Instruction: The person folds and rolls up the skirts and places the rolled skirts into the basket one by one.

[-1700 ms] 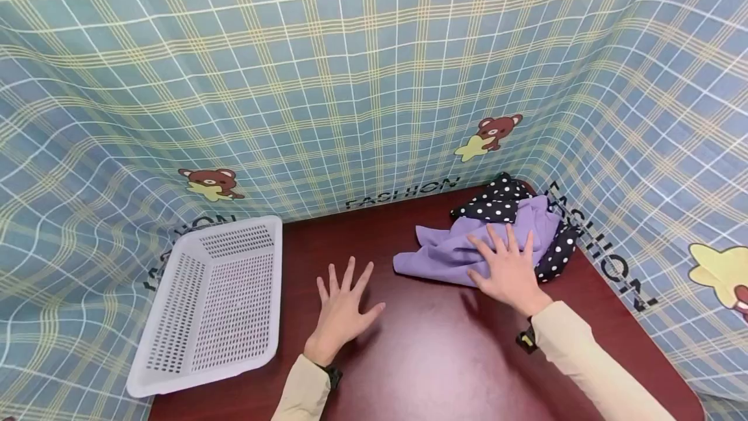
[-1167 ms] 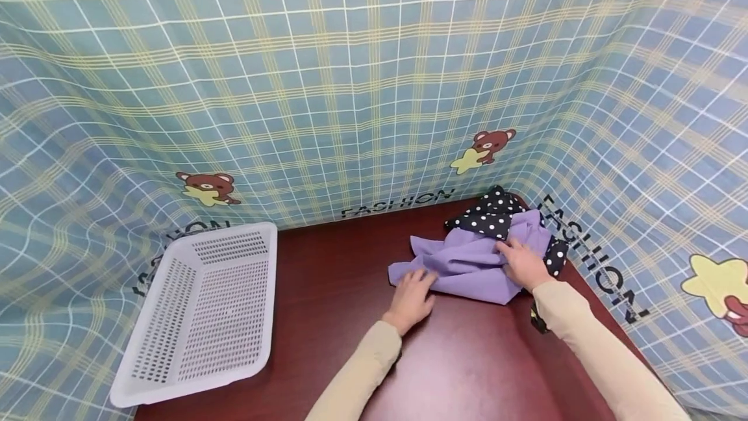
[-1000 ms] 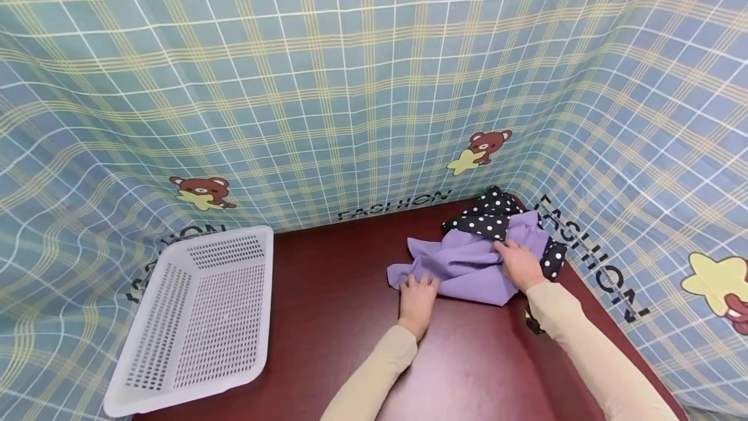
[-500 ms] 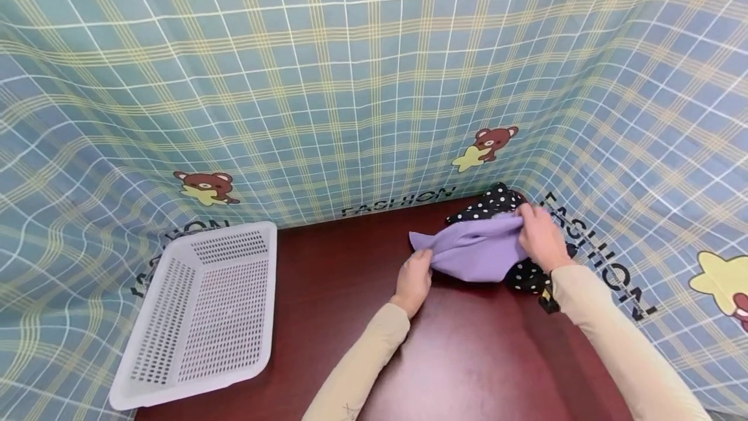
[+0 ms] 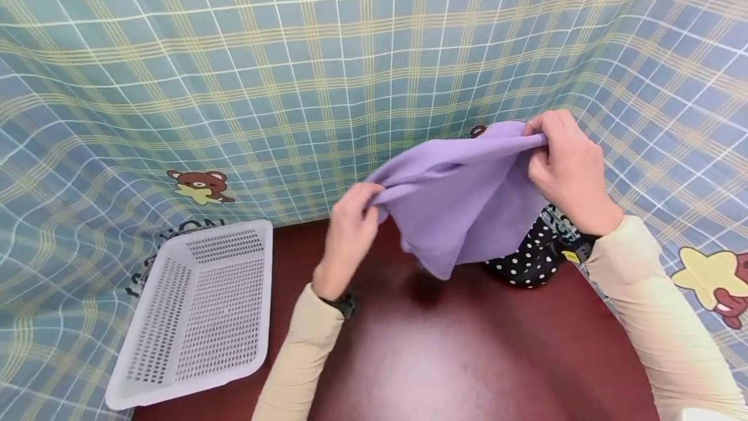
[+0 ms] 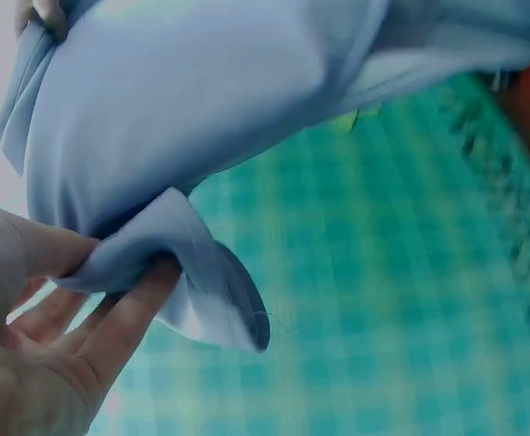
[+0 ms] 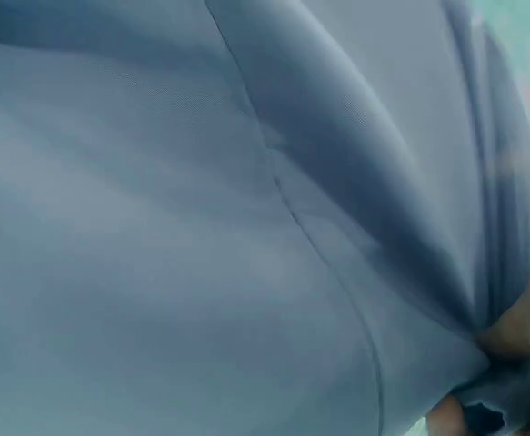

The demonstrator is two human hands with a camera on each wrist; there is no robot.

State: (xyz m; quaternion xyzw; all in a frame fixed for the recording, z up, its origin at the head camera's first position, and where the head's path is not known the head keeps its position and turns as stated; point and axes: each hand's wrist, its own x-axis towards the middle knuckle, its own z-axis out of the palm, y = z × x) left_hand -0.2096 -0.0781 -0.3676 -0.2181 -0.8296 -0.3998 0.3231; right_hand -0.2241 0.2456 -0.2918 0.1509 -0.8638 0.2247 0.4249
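A light purple garment (image 5: 444,213) with a stitched seam hangs stretched between both hands, raised over the dark red table (image 5: 421,369). My left hand (image 5: 349,232) pinches its left edge; in the left wrist view, thumb and fingers grip a bunched fold of the garment (image 6: 192,245). Higher up and to the right, my right hand (image 5: 573,167) grips the opposite edge. Folds of the garment (image 7: 174,227) fill most of the right wrist view. Its lower corner dangles toward the table. Behind it, a black cloth with white polka dots (image 5: 528,258) is partly hidden.
A white perforated plastic basket (image 5: 265,297) stands at the table's left side. Blue plaid curtains (image 5: 292,96) with bear prints enclose the table at the back and both sides. The polka-dot cloth lies near the right-hand curtain.
Both hands went from spread to gripping the purple garment. They have lifted it off the polka-dot cloth, up and toward me, and spread it apart. The basket has stayed put.
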